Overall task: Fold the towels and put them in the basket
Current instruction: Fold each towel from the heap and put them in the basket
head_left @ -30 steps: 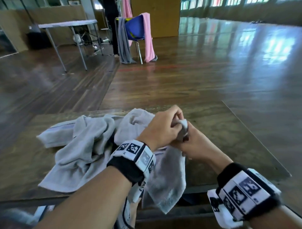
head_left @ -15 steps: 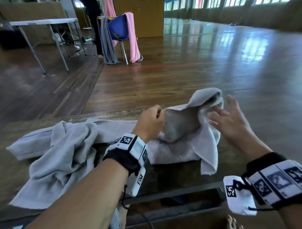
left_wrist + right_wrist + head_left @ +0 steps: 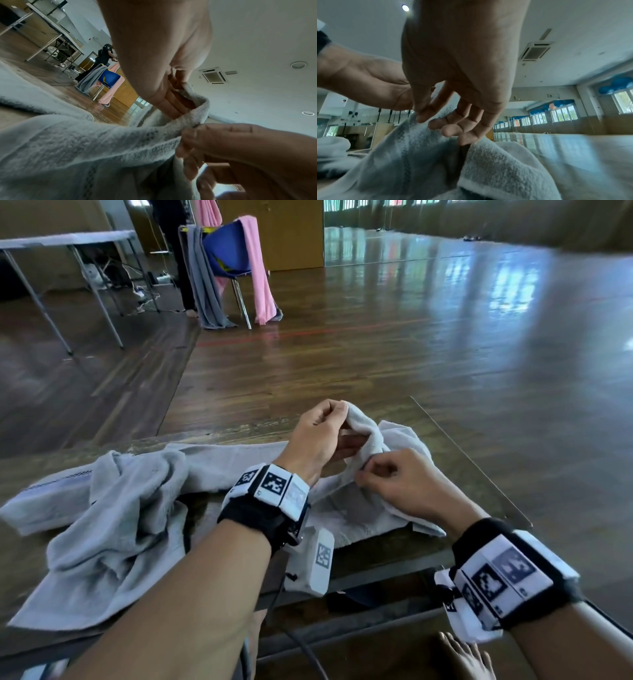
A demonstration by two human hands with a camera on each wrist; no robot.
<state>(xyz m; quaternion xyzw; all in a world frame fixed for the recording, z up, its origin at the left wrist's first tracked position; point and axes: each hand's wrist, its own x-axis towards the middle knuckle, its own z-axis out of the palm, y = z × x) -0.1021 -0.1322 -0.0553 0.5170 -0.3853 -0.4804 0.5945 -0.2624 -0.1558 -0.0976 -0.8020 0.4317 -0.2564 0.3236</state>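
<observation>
A light grey towel lies stretched across the wooden table, its right end bunched and lifted. My left hand grips the raised edge with curled fingers; the left wrist view shows the left hand hooked over the towel. Just right of and below it, my right hand pinches the same hem. In the right wrist view the right hand has thumb and forefinger on the towel. A second grey towel lies crumpled at the left. No basket is in view.
A blue chair draped with a pink and a grey towel stands on the wooden floor beyond the table. A folding table is at the back left, with a person standing near the chair. My bare foot shows under the table's near edge.
Half a second ago my right hand was open and off the towel; it has come back and pinched the hem beside my left hand. The left hand has kept its grip throughout.
</observation>
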